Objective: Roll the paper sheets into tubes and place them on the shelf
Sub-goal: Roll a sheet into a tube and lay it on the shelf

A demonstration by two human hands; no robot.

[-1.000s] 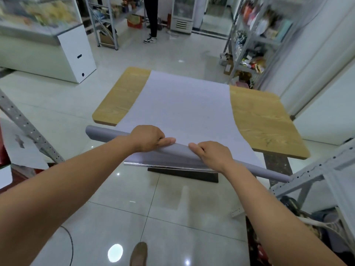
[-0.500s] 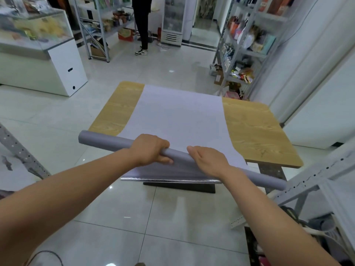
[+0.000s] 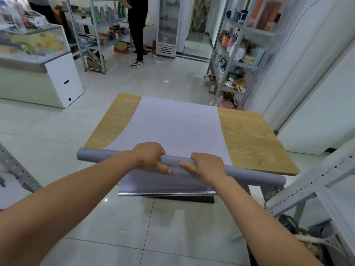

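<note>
Rolling step, midway. Your left hand [image 3: 149, 157] and right hand [image 3: 207, 166] each wrap long grey rolled-paper tube [image 3: 253, 173] at near edge of light-wood worktop [image 3: 253, 143]. Pale unrolled sheet [image 3: 176, 127] lies beyond. Next, you likely roll toward far edge, both ends level.

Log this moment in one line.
step: rolling | left hand: grips tube | right hand: grips tube | sheet: partly unrolled on table

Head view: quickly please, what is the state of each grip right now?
Left grip: closed, holds the roll.
Right grip: closed, holds the same roll.
</note>
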